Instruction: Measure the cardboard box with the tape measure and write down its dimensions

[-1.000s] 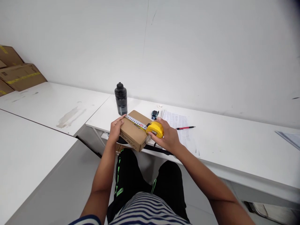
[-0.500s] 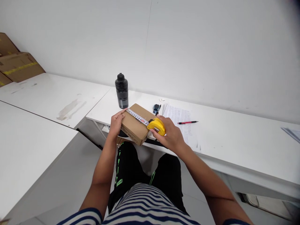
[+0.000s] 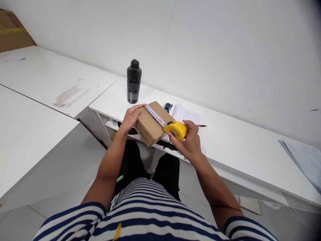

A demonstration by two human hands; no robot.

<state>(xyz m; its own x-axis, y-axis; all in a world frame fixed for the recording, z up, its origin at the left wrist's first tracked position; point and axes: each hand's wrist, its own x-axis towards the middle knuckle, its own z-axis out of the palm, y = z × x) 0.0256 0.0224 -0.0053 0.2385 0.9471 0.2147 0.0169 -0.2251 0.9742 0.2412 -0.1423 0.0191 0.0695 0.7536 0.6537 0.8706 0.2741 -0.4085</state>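
Note:
A small brown cardboard box sits tilted at the front edge of the white desk. My left hand grips its left side, fingertips at the end of the white measuring blade. That blade lies across the top of the box, its numbers facing up. Closed around the yellow tape measure is my right hand, at the box's right edge. Part of the box's underside and the fingers behind the tape case are hidden.
Behind the box stands a dark water bottle. A watch-like dark item, printed papers and a red-black pen lie to the right. More papers rest far right; a large carton stands far left.
My view has shifted and turned. The box with the blade across it appears slightly higher and further right, tilted more steeply. Both hands keep their holds.

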